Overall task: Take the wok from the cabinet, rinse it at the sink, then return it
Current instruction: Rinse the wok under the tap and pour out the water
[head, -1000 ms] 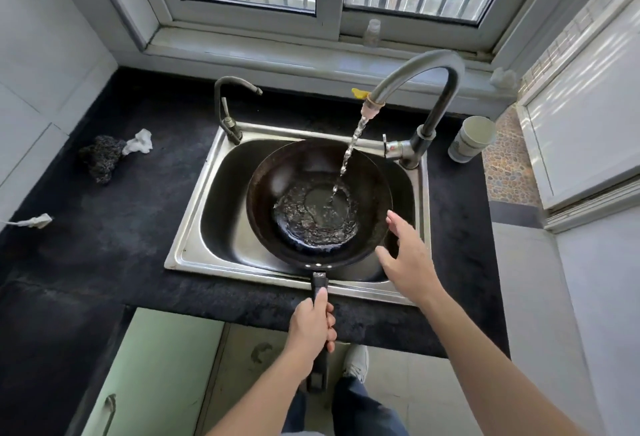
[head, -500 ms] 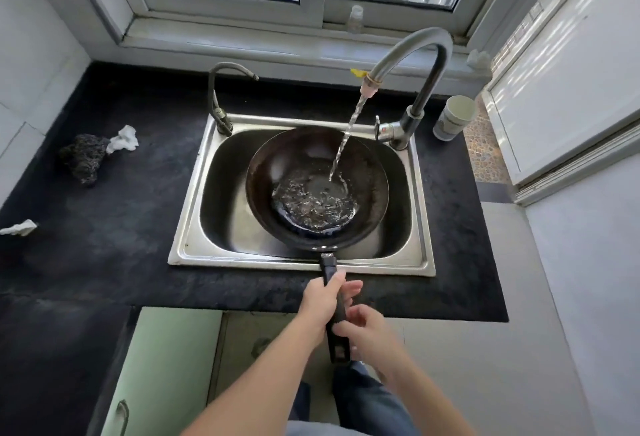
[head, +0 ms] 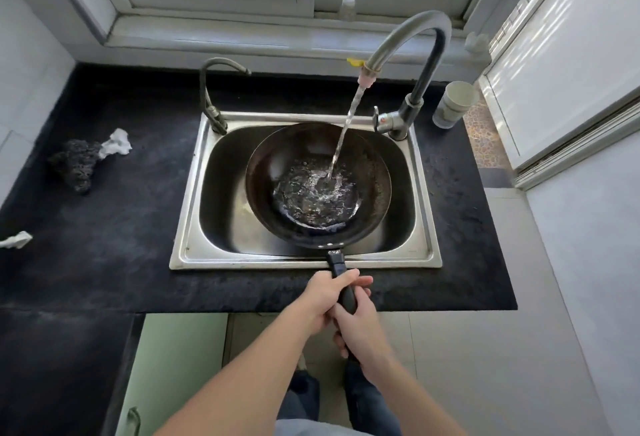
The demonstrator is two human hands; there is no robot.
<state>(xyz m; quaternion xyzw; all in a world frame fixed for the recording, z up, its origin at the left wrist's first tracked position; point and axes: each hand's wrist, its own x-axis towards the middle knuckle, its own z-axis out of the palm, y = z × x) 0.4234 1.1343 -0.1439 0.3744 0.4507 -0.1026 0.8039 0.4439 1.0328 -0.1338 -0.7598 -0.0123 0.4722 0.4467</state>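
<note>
A dark round wok (head: 304, 144) sits in the steel sink (head: 427, 238), its black handle reaching over the front rim toward me. Water streams from the tall curved faucet (head: 412, 28) into the wok and pools, bubbling, in its bottom. My left hand (head: 327, 292) grips the handle just below the sink's rim. My right hand (head: 360, 326) grips the same handle lower down, right behind the left one. The end of the handle is hidden by my right hand.
A second, smaller tap (head: 211, 89) stands at the sink's back left. A white cup (head: 452, 103) sits right of the faucet. A dark scrubber (head: 74, 163) and white scraps (head: 116, 141) lie on the black counter (head: 104, 227) at left. A green cabinet door (head: 173, 366) is below.
My right hand has come back from the wok's right rim and taken hold of the handle below my left hand. More water has pooled in the wok.
</note>
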